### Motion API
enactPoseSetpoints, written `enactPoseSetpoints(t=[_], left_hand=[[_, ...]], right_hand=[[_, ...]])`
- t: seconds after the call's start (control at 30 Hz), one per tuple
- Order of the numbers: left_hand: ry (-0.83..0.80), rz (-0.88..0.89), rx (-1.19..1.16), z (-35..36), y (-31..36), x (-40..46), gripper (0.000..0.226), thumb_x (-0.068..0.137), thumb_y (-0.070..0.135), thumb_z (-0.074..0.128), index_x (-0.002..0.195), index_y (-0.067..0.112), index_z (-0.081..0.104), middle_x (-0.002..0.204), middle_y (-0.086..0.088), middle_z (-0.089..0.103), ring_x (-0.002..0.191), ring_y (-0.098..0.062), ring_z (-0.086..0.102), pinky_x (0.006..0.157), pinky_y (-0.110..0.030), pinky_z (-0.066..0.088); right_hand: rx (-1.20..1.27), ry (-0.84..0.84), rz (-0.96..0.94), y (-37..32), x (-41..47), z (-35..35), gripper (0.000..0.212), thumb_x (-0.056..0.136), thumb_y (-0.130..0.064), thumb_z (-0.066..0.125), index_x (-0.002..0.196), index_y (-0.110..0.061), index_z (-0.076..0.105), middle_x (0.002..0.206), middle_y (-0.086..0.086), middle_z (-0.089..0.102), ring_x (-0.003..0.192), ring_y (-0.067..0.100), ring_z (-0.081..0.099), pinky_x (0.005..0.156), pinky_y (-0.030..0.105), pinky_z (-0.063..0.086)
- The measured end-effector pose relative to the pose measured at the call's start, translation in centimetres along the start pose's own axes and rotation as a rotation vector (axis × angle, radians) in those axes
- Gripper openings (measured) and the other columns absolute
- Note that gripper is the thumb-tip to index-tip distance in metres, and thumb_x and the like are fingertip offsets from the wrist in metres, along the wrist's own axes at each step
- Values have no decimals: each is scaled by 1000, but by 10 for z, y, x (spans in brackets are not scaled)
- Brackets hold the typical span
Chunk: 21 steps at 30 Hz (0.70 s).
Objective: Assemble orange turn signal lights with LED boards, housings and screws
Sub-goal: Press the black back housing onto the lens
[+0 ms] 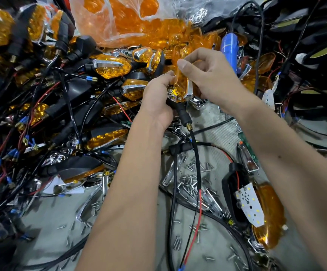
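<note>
Head camera is looking down at two bare arms over a crowded grey work surface (213, 122). Both hands are holding one turn signal light (180, 89) in the middle of the view, above the surface. The left hand (159, 102) is curling its fingers around the black stem (180, 110) and the lower part of the light. The right hand (207, 75) is pinching the orange lens (179, 75) between thumb and fingers. A black cable (196, 153) with a red wire (197, 222) is hanging from the stem toward the bottom. Loose screws (194, 173) are lying on the surface below the hands. At the right, an open housing (231, 196) with a white LED board (250, 206) is lying beside an orange lens. A pile of finished lights (111, 67) is filling the left side, and a blue screwdriver (229, 45) is lying behind the hands.
</note>
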State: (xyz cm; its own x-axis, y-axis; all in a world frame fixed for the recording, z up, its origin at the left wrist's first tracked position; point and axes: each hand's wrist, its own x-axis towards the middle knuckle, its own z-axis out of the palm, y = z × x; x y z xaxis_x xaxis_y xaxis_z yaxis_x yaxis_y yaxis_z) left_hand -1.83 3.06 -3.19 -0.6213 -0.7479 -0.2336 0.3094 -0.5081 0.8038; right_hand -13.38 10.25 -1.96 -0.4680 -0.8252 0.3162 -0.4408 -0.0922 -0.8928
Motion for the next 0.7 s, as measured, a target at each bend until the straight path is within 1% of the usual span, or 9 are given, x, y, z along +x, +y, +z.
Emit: enactPoseSetpoints(t=[0.07,0.13,0.23,0.27,0.37,0.4,0.47,0.6,0.7], left_hand=[[13,0,4,-1,0,-1,18,100,4,46,110,5,61,81,-8,67,66,-21,67,62,-31,59],[15,-2,10,-1,0,-1,20,100,4,46,113,5,60,84,-9,67,69,-23,67,65,-32,59],[4,-3,42,0,-1,-2,18,99,4,46,108,6,61,83,-9,67,71,-24,65,74,-36,57],[6,0,45,1,-1,-3,18,99,5,47,108,6,62,85,-10,67,73,-25,65,76,-37,57],[6,1,37,1,-1,-4,18,98,6,48,109,5,62,85,-11,68,72,-25,67,70,-36,60],[-1,0,33,1,-2,-5,17,99,6,47,104,4,63,80,-10,70,68,-24,69,64,-34,61],[3,2,41,0,-2,-6,18,99,7,48,94,4,65,73,-8,71,62,-21,70,58,-31,60],[16,9,97,-1,-2,-5,21,95,9,51,84,6,68,76,-9,71,68,-24,70,64,-32,60],[3,-7,102,1,-1,-7,18,94,9,52,83,6,67,78,-10,70,68,-24,68,64,-31,60]], right_hand=[[-9,-1,-5,1,-1,1,35,101,-39,66,103,-4,67,55,-4,46,44,4,32,45,17,29],[-21,1,-16,1,-1,1,35,100,-39,65,102,-4,66,56,-2,46,44,4,32,45,18,29],[-21,12,-36,-1,-1,1,36,101,-39,65,102,-3,66,63,22,55,49,9,36,48,24,33],[-17,17,-38,-2,-2,1,36,101,-39,65,102,-3,66,64,23,55,49,10,36,49,25,32],[-15,27,-47,-1,-1,0,35,100,-39,66,100,-4,67,50,-9,48,44,3,33,47,19,31],[-19,22,-52,0,-1,0,35,99,-39,67,101,-4,67,48,-12,48,44,2,36,48,17,31],[-42,2,-64,1,-1,0,37,98,-41,67,103,-5,67,48,-14,52,44,2,41,51,16,33],[-87,-6,-87,0,-1,0,36,98,-43,67,102,-8,66,50,-16,55,48,0,48,57,15,36],[-46,8,-91,-2,-1,-1,34,101,-40,64,102,-6,67,56,-8,54,49,2,41,57,17,36]])
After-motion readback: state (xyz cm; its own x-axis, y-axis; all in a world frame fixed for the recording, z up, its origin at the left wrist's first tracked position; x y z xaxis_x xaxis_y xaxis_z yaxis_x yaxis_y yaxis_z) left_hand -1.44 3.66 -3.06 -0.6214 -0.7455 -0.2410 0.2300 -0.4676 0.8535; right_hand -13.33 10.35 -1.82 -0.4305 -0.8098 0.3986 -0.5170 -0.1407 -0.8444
